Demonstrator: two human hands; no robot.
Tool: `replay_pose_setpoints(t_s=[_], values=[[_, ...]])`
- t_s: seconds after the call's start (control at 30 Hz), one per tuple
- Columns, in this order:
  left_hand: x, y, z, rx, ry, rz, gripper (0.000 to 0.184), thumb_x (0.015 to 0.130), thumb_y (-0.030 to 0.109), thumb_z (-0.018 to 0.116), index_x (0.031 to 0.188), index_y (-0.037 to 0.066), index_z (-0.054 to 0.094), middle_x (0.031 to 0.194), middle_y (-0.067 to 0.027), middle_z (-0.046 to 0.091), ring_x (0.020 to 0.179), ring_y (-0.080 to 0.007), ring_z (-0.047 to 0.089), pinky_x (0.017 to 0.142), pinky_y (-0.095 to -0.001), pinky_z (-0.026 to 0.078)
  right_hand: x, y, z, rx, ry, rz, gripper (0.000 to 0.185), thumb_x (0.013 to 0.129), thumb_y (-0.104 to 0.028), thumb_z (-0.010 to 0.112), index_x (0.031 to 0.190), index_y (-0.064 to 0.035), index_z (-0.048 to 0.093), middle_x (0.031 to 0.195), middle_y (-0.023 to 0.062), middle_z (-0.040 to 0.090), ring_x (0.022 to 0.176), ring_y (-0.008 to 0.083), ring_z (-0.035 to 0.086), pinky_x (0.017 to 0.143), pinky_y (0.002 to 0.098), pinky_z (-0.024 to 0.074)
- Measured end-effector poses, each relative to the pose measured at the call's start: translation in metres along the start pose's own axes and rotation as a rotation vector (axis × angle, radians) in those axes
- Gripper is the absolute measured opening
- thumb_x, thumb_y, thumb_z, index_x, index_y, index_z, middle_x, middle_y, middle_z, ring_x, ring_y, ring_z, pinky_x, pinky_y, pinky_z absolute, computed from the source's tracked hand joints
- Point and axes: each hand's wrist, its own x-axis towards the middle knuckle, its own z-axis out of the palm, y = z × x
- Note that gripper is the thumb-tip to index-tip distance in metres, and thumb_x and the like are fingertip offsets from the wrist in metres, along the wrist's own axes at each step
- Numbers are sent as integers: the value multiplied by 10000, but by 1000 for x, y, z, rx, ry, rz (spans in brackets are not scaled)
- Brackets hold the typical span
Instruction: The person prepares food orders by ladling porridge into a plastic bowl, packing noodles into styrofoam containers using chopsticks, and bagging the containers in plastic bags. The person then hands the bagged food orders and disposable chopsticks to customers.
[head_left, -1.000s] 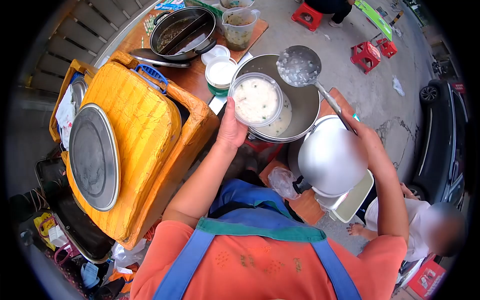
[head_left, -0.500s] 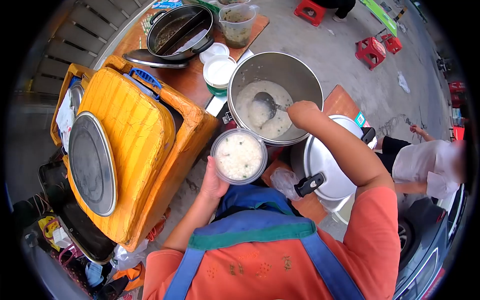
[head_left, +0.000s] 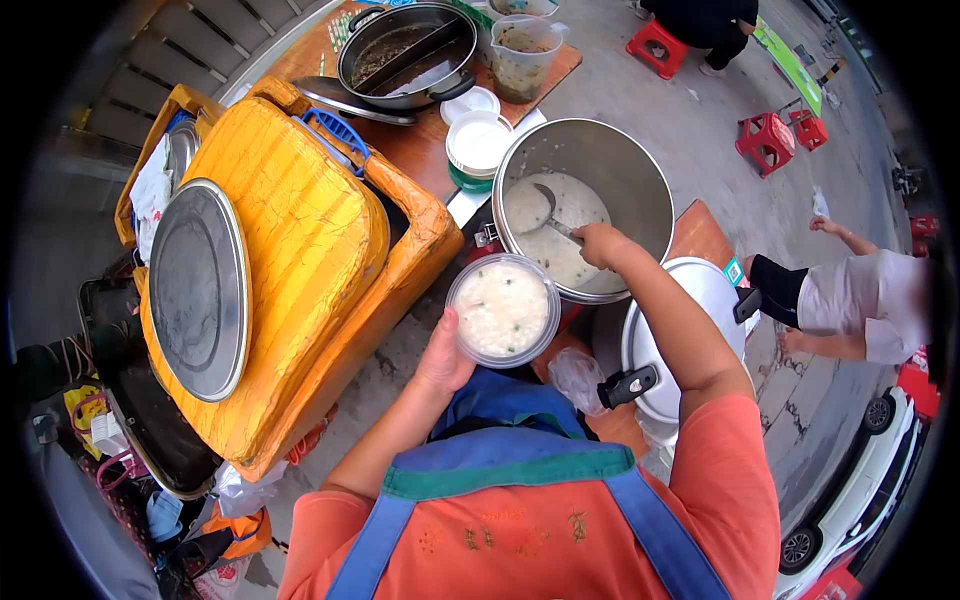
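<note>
My left hand [head_left: 447,355] holds a round clear plastic bowl [head_left: 503,310] full of white porridge with green bits, level and just in front of the big pot. With its fingers wrapped round the handle of a ladle [head_left: 530,208], my right hand [head_left: 602,246] is over the near right part of the steel pot [head_left: 650,190]. The ladle's head lies in the porridge [head_left: 565,255] inside that pot. Left of the pot, white lids [head_left: 480,142] sit stacked on the wooden table [head_left: 425,150].
A yellow taped box [head_left: 300,260] with a round metal lid [head_left: 200,290] stands at left. Behind are a divided pan [head_left: 405,50] and a plastic jug [head_left: 522,60]. A lidded pot [head_left: 690,330] is at right, near a person in white [head_left: 860,305]. Red stools [head_left: 765,143] stand beyond.
My right hand went from holding the ladle raised beside the bowl to holding it down in the pot. My left hand drew the bowl back from over the pot. The person at right shifted.
</note>
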Motion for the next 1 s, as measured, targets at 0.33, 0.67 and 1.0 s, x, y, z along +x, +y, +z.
replay_pose_setpoints(t_s=[0.33, 0.67, 1.0], values=[[13, 6, 14, -29, -30, 59, 775, 823, 552, 539, 1352, 27, 326, 1350, -117, 422, 1250, -241, 397, 1056, -386, 295, -95, 39, -2, 367, 307, -198, 459, 810, -111, 563, 1265, -105, 503, 1125, 183, 589, 1040, 325, 566, 896, 362, 436], [82, 21, 55, -128, -80, 107, 756, 831, 580, 504, 1337, 41, 342, 1340, -111, 434, 1243, -237, 408, 1044, -398, 316, -285, 23, -84, 517, 502, -141, 536, 787, 28, 585, 1289, -134, 490, 1002, 193, 618, 810, 262, 611, 745, 307, 467], [106, 11, 89, -121, -126, -2, 788, 798, 657, 473, 1343, 99, 354, 1343, -70, 436, 1241, -216, 413, 1030, -404, 339, -311, 9, -72, -180, 653, 31, 568, 769, -11, 602, 1286, -216, 485, 941, 171, 582, 787, 351, 592, 670, 411, 489]])
